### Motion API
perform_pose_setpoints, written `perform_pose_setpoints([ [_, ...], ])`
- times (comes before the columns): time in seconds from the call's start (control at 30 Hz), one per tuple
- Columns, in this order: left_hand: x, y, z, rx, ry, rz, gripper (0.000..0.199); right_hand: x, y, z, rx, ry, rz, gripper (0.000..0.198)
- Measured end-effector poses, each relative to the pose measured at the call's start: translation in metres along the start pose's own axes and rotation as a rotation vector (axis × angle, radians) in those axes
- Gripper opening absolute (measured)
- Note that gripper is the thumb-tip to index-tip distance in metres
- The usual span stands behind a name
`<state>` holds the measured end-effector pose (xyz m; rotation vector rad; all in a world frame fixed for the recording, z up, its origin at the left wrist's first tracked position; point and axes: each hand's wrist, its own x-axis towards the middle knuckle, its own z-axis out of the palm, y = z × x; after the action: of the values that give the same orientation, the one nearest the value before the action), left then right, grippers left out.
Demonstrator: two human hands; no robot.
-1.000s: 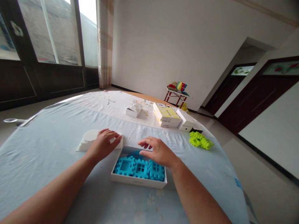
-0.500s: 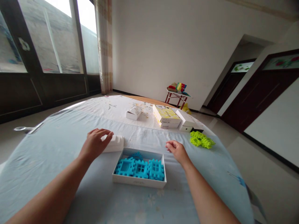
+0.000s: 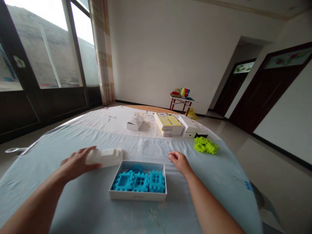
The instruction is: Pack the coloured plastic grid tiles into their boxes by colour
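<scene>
My left hand [image 3: 77,164] straddles the left end of a white moulded piece [image 3: 110,157], perhaps a box lid or insert, with the thumb on its near side and the fingers on its far side. In front of me lies an uncovered white box [image 3: 137,196], holding several blue interlocking plastic blocks [image 3: 140,182], some with window-like cutouts. To the right of this box my right hand [image 3: 179,161] hovers near the cloth, its fingers curled together with nothing visible in them. Farther right sits a cluster of lime-green plastic pieces [image 3: 206,145].
Across the table, covered by a pale blue cloth [image 3: 92,208], stand a small white box [image 3: 133,125], a yellow-and-white box [image 3: 169,123] and another white box [image 3: 188,126]. A small side table [image 3: 181,98] with colourful items stands by the wall.
My left hand has come down and left from above the white moulded piece to grip its left end. My right hand stays beside the box. The camera view has shifted slightly.
</scene>
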<state>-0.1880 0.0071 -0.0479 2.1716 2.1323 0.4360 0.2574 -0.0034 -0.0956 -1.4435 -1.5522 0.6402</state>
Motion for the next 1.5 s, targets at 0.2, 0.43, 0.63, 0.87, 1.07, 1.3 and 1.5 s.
perform_pose_setpoints([
  [0.2, 0.006, -0.016, 0.021, -0.05, 0.137, 0.036, 0.074, -0.003, -0.005, -0.001, -0.042, -0.014, -0.028, 0.029],
  [0.43, -0.004, 0.011, -0.021, -0.172, 0.109, -0.03, 0.073, -0.004, -0.007, -0.003, -0.044, -0.02, -0.044, 0.028],
  [0.63, -0.024, 0.06, -0.056, -0.322, -0.005, 0.119, 0.074, -0.002, -0.006, -0.002, -0.047, -0.009, -0.049, 0.027],
  [0.87, -0.063, 0.127, -0.046, -0.376, -0.045, 0.378, 0.069, -0.003, -0.008, -0.004, -0.06, -0.002, -0.05, 0.027],
  [1.07, -0.068, 0.129, -0.016, -0.307, 0.005, 0.473, 0.074, -0.004, -0.011, -0.005, -0.058, -0.002, -0.047, 0.024],
  [1.3, -0.064, 0.127, 0.004, -0.332, 0.107, 0.495, 0.073, -0.003, -0.013, -0.003, -0.084, 0.027, -0.04, 0.02],
  [1.5, -0.06, 0.126, -0.001, -0.344, -0.039, 0.517, 0.073, -0.003, -0.013, -0.004, -0.072, 0.015, -0.035, 0.021],
])
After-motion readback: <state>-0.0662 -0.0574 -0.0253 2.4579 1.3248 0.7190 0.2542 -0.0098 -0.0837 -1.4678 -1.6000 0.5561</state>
